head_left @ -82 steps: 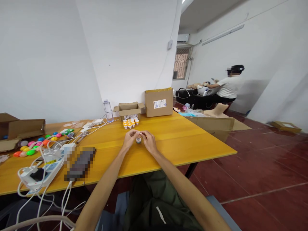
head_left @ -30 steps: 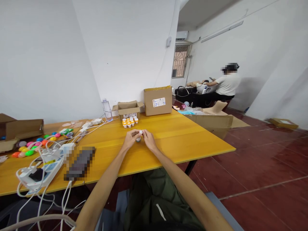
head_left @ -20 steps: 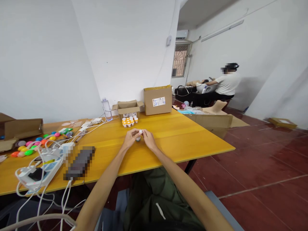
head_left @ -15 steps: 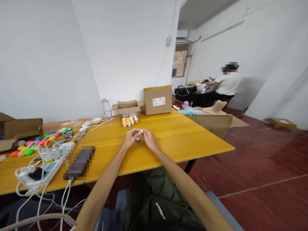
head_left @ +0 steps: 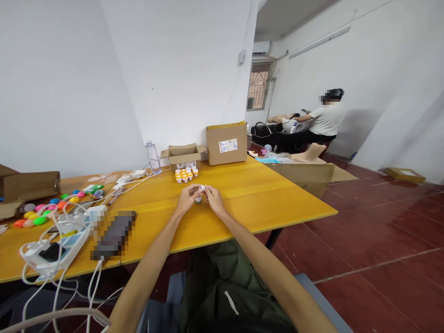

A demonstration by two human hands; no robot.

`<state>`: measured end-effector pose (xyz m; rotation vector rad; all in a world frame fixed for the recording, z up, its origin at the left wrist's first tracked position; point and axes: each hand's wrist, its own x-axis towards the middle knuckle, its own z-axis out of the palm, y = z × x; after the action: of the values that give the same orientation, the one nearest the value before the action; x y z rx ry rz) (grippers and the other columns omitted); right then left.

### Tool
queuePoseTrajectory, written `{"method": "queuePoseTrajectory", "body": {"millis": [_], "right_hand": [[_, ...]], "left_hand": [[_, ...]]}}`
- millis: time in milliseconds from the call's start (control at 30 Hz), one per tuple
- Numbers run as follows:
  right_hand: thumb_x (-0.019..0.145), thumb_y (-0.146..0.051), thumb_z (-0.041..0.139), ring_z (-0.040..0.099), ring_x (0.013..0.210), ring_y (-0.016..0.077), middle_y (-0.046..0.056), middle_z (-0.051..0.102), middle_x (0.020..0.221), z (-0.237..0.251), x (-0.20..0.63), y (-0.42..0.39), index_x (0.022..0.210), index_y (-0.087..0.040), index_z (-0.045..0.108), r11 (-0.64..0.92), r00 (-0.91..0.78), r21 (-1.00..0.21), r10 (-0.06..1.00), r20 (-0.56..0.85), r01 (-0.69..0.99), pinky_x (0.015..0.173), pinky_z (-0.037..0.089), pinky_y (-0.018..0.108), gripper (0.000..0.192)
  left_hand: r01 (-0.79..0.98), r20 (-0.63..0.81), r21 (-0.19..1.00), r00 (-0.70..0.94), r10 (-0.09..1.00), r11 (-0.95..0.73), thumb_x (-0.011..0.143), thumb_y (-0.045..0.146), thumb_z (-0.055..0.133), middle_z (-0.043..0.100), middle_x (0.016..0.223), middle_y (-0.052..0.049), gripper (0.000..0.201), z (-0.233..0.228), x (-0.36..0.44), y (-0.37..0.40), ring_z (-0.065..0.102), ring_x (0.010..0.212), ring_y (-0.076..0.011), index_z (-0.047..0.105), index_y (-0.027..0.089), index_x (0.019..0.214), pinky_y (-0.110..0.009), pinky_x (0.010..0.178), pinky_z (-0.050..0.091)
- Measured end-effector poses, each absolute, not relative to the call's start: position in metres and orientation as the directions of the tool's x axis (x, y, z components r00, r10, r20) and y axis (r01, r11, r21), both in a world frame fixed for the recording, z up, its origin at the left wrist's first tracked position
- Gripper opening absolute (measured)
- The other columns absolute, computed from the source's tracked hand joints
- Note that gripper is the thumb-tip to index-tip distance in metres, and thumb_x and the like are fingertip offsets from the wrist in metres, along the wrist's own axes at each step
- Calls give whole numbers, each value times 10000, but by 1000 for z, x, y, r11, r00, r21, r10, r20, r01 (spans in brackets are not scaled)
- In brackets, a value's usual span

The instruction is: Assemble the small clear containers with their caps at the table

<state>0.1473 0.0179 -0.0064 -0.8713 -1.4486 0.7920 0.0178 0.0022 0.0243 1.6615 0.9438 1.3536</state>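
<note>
Yellow table (head_left: 263, 199): left hand (head_left: 188, 198), right hand (head_left: 214, 200) stretched forward, turned inward, both grips pinching small white piece (head_left: 202, 188).

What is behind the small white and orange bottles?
An open cardboard box. The bottles cover the lower part of its labelled front wall, which hides the box's floor.

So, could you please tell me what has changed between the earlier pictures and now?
Between the left hand and right hand, the small white piece seems to have been turned, showing more white than at first. The hands also hide more of the round container near them. Nothing was visibly let go or newly taken. The orange-and-white bottles, open carton and closed box stayed as they were.
</note>
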Motion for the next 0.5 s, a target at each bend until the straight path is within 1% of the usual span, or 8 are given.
{"method": "queuePoseTrajectory", "body": {"millis": [167, 300, 500], "right_hand": [[836, -558, 410, 433, 467, 134, -33, 459, 495, -6, 148, 18, 592, -224, 510, 436, -34, -899, 900, 435, 39, 456, 354, 244, 425], [815, -594, 424, 416, 447, 126, -37, 436, 488, -4, 148, 16, 587, -222, 499, 404, -47, -915, 914, 404, 0, 421, 343, 238, 443], [798, -625, 438, 412, 449, 122, -34, 433, 492, -4, 146, 15, 598, -214, 515, 381, -68, -923, 921, 384, -53, 402, 339, 233, 463]], "left_hand": [[62, 421, 898, 162, 892, -435, 660, 426, 731, 711, 844, -53, 360, 24, 18, 3, 646, 736, -166, 685, 165, 904, -268, 673, 503], [60, 421, 899, 159, 893, -434, 648, 453, 731, 705, 796, -46, 379, 23, 17, 6, 639, 702, -159, 683, 161, 886, -268, 659, 500], [54, 421, 900, 147, 895, -432, 666, 472, 714, 707, 778, -51, 386, 21, 16, 8, 634, 678, -161, 681, 155, 884, -276, 649, 496]]}}
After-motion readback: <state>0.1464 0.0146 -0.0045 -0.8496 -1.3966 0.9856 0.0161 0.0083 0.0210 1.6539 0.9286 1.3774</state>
